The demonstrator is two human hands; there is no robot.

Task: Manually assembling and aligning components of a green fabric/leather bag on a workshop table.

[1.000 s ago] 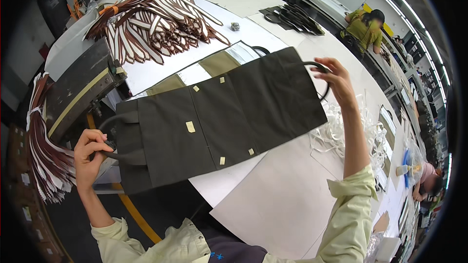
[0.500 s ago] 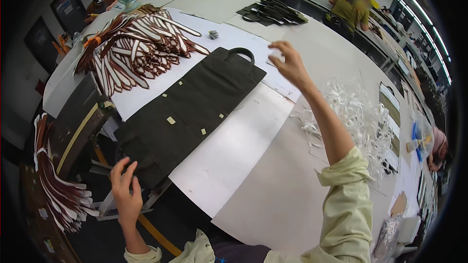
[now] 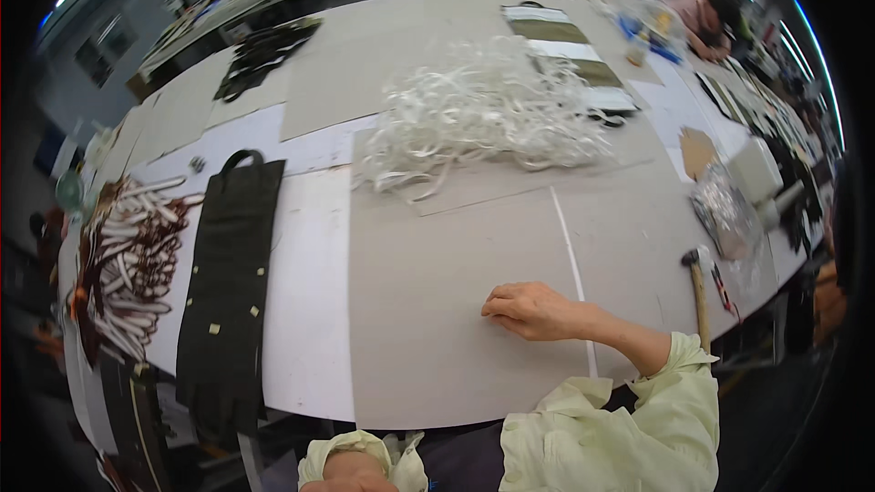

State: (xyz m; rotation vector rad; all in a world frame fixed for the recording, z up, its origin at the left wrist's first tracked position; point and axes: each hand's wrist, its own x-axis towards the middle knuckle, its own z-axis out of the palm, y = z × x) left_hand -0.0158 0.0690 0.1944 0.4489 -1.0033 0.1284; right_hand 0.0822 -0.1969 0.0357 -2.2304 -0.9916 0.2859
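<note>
My right hand (image 3: 527,312) is over the grey board on the table, its fingers curled together and nothing showing at their tips. A thin white strip (image 3: 567,246) runs across the board and passes beneath my right wrist. My left hand (image 3: 351,474) shows only in part at the lower edge, near my body; its fingers are cut off from view. Off to the left lies a long dark fabric panel (image 3: 228,264) with a loop handle (image 3: 241,158) at its far end and several small pale yellow tabs on it. Its near end hangs over the table edge.
A loose heap of white ribbons (image 3: 474,118) lies beyond my right hand. Brown-and-white strips (image 3: 137,255) are piled at far left. On the right are a hammer (image 3: 698,296), a red-and-black tool (image 3: 723,287) and a clear plastic bag (image 3: 726,210). A person (image 3: 706,18) works at far right.
The view has swung right, so the dark panel now sits farther left. My right hand has left the handle area, and its spread fingers have curled. My left hand has drawn back toward my body.
</note>
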